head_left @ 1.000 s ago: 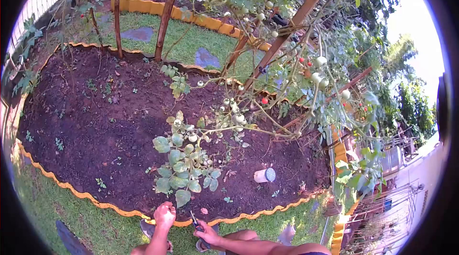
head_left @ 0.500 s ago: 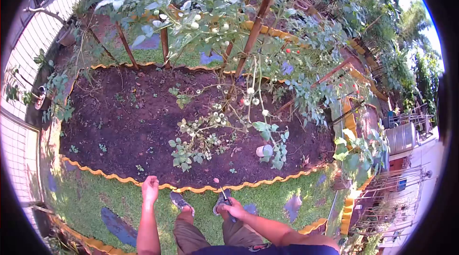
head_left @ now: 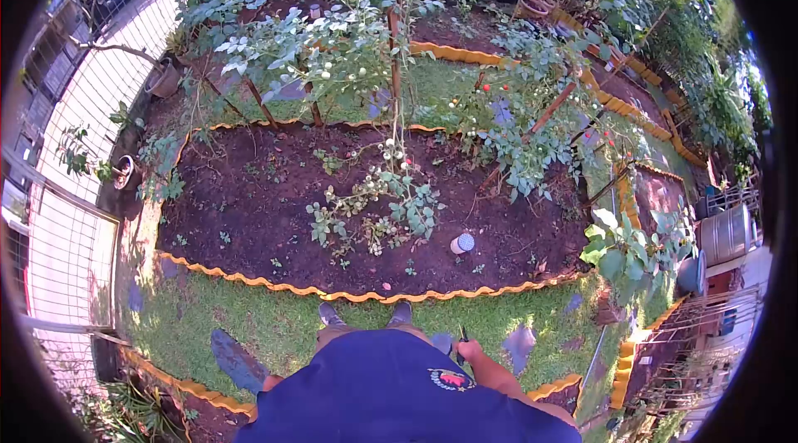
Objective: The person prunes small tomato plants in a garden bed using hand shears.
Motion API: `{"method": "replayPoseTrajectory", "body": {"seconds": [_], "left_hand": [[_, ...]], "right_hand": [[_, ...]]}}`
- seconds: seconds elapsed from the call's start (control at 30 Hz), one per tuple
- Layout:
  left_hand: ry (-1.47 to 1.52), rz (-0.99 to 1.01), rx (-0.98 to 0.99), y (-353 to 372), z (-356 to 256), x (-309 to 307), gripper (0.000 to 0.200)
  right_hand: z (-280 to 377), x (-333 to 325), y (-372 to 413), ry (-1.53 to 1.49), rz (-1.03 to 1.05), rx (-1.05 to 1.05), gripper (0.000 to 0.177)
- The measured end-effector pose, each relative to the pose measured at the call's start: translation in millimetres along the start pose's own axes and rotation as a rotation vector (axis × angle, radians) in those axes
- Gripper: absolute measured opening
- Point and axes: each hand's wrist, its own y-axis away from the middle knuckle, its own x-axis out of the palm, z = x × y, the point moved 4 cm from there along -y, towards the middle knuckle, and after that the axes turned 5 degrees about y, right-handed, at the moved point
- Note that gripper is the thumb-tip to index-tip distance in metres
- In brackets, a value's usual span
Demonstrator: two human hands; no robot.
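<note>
My right hand point(head_left: 470, 350) is beside my body at hip height, closed around a slim dark-handled tool point(head_left: 462, 337) that points upward; its exact kind is too small to make out. My left hand point(head_left: 271, 382) is only partly visible at the other side, against my blue shirt point(head_left: 366, 385), over a grey stepping stone point(head_left: 238, 361). Its fingers are hidden. Both shoes point(head_left: 329, 313) stand on grass at the bed's edging. Ahead of me, a tomato plant point(head_left: 399, 202) with green fruit droops over the dark soil point(head_left: 249, 210).
Wavy yellow edging point(head_left: 274, 285) borders the bed. A white cup-like container with a dotted top point(head_left: 462, 243) sits in the soil. Wooden stakes point(head_left: 394, 52) hold up taller tomato plants. To the left runs a wire fence point(head_left: 75, 160); a metal drum point(head_left: 725, 235) lies at the right.
My view has risen and drawn back as my body straightened. Both hands have gone from in front of my legs down to my sides; the tool is still in my right hand.
</note>
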Motion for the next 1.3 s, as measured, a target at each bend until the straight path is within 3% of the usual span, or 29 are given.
{"method": "replayPoseTrajectory", "body": {"seconds": [0.1,0.23,0.27,0.33,0.47,0.57,0.6,0.63,0.7,0.77,0.8,0.83,0.87,0.9,0.93,1.03,1.1,1.17,1.3], "left_hand": [[0.171,-0.010,0.029,17,-13,23,0.028],[0.310,0.041,0.125,-4,-38,43,0.025],[0.336,0.068,0.160,-17,-45,44,0.024],[0.399,0.166,0.229,-48,-59,38,0.025],[0.225,0.080,0.218,-68,-94,-34,0.017],[0.019,0.016,0.257,-77,-124,-99,0.012],[-0.025,-0.004,0.288,-94,-123,-122,0.011],[-0.070,-0.019,0.318,-106,-123,-146,0.010],[0.211,-0.116,0.247,-125,-105,-188,0.012],[0.191,-0.094,0.184,-157,-76,-222,0.013],[-0.243,0.040,0.348,-187,-60,-231,0.015],[-0.800,0.069,0.602,-191,-66,-241,0.017],[-1.155,0.031,0.881,-198,-62,-251,0.019],[-0.924,-0.004,0.626,-206,-53,-269,0.019],[-0.820,-0.055,0.503,-211,-56,-281,0.019],[-0.583,-0.238,0.328,-220,-88,-295,0.018],[-0.293,-0.112,0.304,-214,-136,-286,0.024],[-0.139,-0.120,0.435,-216,-186,-262,0.024],[-0.019,-0.004,0.674,-115,-364,-214,0.021]], "right_hand": [[-34,22,-25,-0.034,0.220,0.088,0.055],[-1,2,3,0.015,0.264,0.025,0.054],[3,12,-15,0.030,0.212,0.007,0.042],[28,14,-17,-0.095,0.162,-0.068,0.041],[98,7,27,-0.246,0.040,-0.112,0.046],[140,37,58,-0.334,-0.041,-0.114,0.042],[157,49,69,-0.308,0.009,-0.135,0.023],[163,70,69,-0.272,0.025,-0.135,0.024],[167,109,77,-0.307,-0.076,-0.134,0.024],[178,121,101,-0.337,0.078,-0.098,0.044],[184,131,117,-0.357,0.164,-0.079,0.054],[192,127,143,-0.330,0.130,-0.078,0.055],[212,105,182,-0.308,0.097,-0.074,0.056],[223,94,209,-0.286,0.065,-0.068,0.057],[203,123,180,-0.315,0.011,-0.098,0.037],[222,104,230,-0.468,-0.003,-0.019,0.036],[220,112,216,-0.540,0.083,-0.024,0.031],[223,117,205,-0.620,0.148,-0.058,0.026],[274,103,184,-0.737,0.268,-0.212,0.021]]}}
